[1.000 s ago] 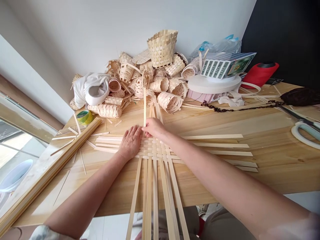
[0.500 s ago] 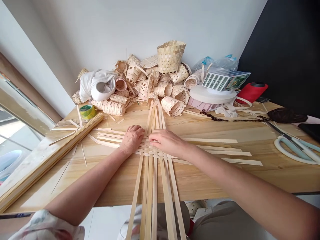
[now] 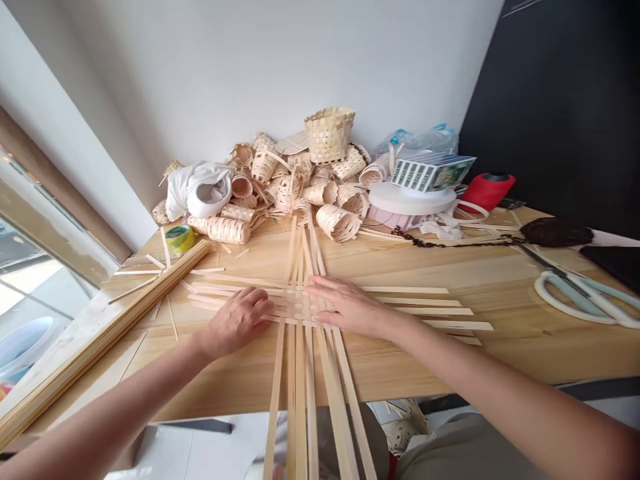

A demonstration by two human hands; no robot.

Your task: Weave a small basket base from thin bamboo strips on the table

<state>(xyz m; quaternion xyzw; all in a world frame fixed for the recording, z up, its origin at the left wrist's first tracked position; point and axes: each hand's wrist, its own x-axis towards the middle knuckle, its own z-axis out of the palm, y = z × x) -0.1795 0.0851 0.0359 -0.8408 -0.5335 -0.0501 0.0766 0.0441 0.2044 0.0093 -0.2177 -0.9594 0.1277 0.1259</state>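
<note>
Pale, flat strips (image 3: 341,400) cross over and under each other and make a small woven patch (image 3: 299,305) in the middle of the wooden counter (image 3: 425,367). The strips stick out from the patch on all sides, and some hang past the near edge of the counter. The left hand (image 3: 239,321) is over the strips at the left side of the patch, with its fingers bent. I cannot tell if it pinches a strip. The right hand (image 3: 345,308) rests on the right part of the patch, with its thumb apart from its long fingers. At the back is a heap of little baskets (image 3: 289,192), and a bigger basket (image 3: 330,137) stands upright on top. A white cloth (image 3: 194,185) sits at the left of the heap, with a green and yellow tape roll (image 3: 181,239) just in front. A long bundle of sticks (image 3: 125,322) lies slanted on the left. To the right of the heap, a box with green pictures (image 3: 433,175) sits on a round white stand (image 3: 413,200). A red spool (image 3: 487,192) is beside them. Big scissors (image 3: 583,291) lie far to the right, near a dark bundle (image 3: 556,232).
</note>
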